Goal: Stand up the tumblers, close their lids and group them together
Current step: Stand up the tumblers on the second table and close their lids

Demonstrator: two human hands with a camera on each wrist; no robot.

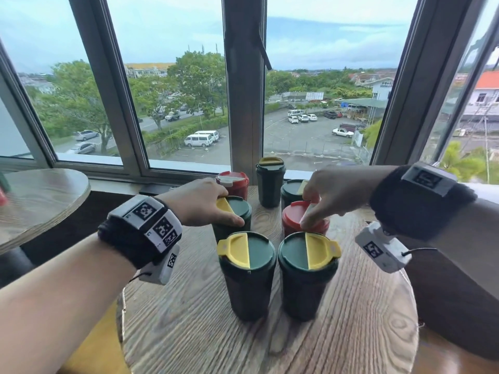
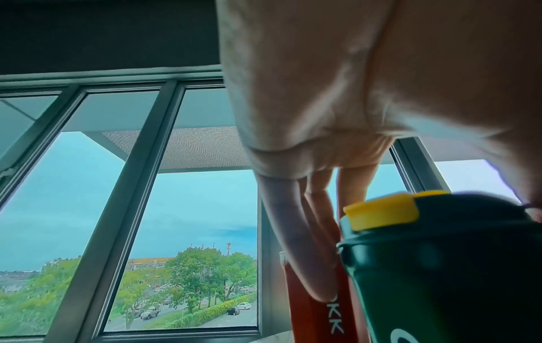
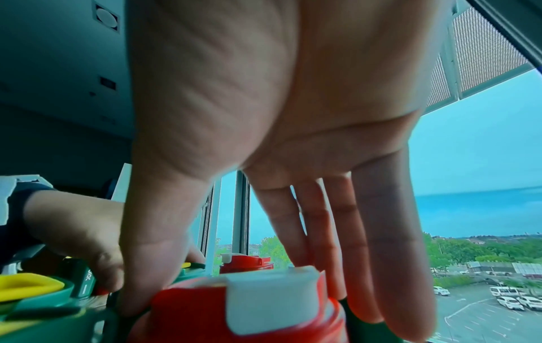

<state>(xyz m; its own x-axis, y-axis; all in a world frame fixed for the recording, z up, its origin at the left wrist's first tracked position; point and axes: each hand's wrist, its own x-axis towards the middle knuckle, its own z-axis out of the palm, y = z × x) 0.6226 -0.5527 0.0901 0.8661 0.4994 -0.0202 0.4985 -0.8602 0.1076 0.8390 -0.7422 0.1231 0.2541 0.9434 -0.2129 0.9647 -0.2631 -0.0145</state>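
Several tumblers stand upright on the round wooden table (image 1: 189, 333). My left hand (image 1: 228, 209) grips from above the lid of a green tumbler (image 1: 241, 207) with a yellow flap. In the left wrist view its fingers (image 2: 308, 243) hang down the far side of that green tumbler (image 2: 440, 266). My right hand (image 1: 310, 210) holds the top of a red tumbler (image 1: 293, 214), thumb on one side and fingers (image 3: 381, 255) on the other; the red tumbler's white flap (image 3: 269, 294) lies flat. Two green tumblers (image 1: 247, 265) (image 1: 307, 265) with shut yellow flaps stand in front.
Behind the hands stand another red tumbler (image 1: 233, 182) and two more green tumblers (image 1: 270, 184) (image 1: 291, 191), close to the window frame (image 1: 243, 103). A second wooden table (image 1: 40, 201) lies at the left. Bare tabletop stretches toward me.
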